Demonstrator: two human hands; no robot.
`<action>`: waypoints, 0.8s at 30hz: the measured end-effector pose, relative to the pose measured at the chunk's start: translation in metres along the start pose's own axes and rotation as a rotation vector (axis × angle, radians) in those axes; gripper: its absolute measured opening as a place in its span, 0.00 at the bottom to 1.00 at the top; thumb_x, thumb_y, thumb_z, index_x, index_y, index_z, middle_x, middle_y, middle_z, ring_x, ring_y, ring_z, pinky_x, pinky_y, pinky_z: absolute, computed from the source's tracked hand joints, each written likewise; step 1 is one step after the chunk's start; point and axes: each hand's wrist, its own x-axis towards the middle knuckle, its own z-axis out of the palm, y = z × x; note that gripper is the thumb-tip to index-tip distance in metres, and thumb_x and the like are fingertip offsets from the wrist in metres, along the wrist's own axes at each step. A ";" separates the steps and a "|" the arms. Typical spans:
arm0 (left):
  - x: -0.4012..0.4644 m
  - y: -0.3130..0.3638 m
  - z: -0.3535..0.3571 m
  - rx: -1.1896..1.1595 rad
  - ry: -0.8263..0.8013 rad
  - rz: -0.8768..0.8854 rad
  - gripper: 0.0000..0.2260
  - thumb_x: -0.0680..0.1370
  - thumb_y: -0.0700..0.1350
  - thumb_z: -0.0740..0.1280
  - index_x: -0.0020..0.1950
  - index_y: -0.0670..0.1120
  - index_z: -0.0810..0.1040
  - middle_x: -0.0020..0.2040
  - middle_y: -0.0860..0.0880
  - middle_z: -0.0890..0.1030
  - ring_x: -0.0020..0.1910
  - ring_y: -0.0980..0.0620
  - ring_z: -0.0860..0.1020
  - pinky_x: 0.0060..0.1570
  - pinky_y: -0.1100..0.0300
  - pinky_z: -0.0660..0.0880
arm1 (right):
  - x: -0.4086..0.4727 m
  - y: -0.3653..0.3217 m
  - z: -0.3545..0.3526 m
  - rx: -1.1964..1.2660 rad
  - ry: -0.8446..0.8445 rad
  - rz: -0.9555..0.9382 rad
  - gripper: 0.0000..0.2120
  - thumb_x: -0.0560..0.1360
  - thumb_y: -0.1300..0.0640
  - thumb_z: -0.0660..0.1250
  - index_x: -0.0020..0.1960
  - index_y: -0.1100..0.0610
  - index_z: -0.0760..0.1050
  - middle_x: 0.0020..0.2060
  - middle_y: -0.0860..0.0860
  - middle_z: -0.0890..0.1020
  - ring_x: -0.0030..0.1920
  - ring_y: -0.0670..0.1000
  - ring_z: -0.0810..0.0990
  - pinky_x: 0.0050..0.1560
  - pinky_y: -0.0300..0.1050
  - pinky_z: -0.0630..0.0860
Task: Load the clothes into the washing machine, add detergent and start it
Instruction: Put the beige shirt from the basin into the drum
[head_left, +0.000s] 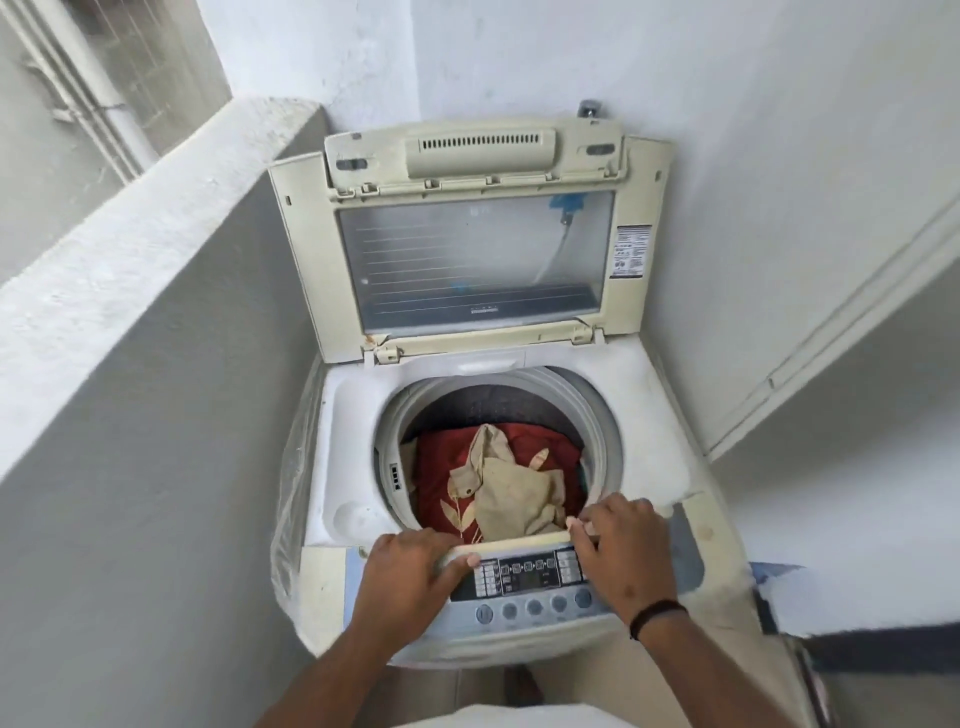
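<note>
Your clothes (498, 483) already lie in the drum at frame centre under the raised lid (467, 249), and with your left hand (410, 566) and right hand (618, 540) gripping the front rim, detergent and starting look still undone.

Yellowed plastic lid (311, 249) (glossy window (467, 260)), cloth clothes (498, 483)

A low grey parapet wall (156, 249) runs on the left, white pipes (88, 88) behind it, and a white door (810, 270) stands on the right.
</note>
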 end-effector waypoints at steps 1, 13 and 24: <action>-0.002 -0.002 -0.001 -0.016 0.004 0.017 0.23 0.78 0.69 0.53 0.58 0.60 0.81 0.50 0.60 0.84 0.50 0.58 0.79 0.53 0.55 0.71 | -0.016 -0.001 -0.002 0.024 -0.001 0.003 0.15 0.74 0.43 0.61 0.46 0.50 0.82 0.44 0.48 0.81 0.47 0.56 0.78 0.47 0.53 0.74; -0.037 0.040 0.007 -0.531 0.307 0.140 0.11 0.81 0.52 0.63 0.46 0.52 0.83 0.41 0.57 0.82 0.42 0.54 0.78 0.44 0.50 0.74 | -0.242 -0.018 -0.024 0.154 -0.043 0.507 0.18 0.76 0.43 0.66 0.64 0.48 0.77 0.64 0.48 0.76 0.64 0.52 0.73 0.62 0.51 0.73; -0.159 0.141 0.105 -0.432 -0.698 0.573 0.13 0.77 0.51 0.71 0.60 0.62 0.77 0.45 0.60 0.83 0.47 0.62 0.81 0.54 0.55 0.80 | -0.460 0.018 -0.048 0.564 0.147 1.180 0.08 0.75 0.50 0.70 0.38 0.48 0.79 0.34 0.42 0.83 0.38 0.41 0.81 0.44 0.43 0.78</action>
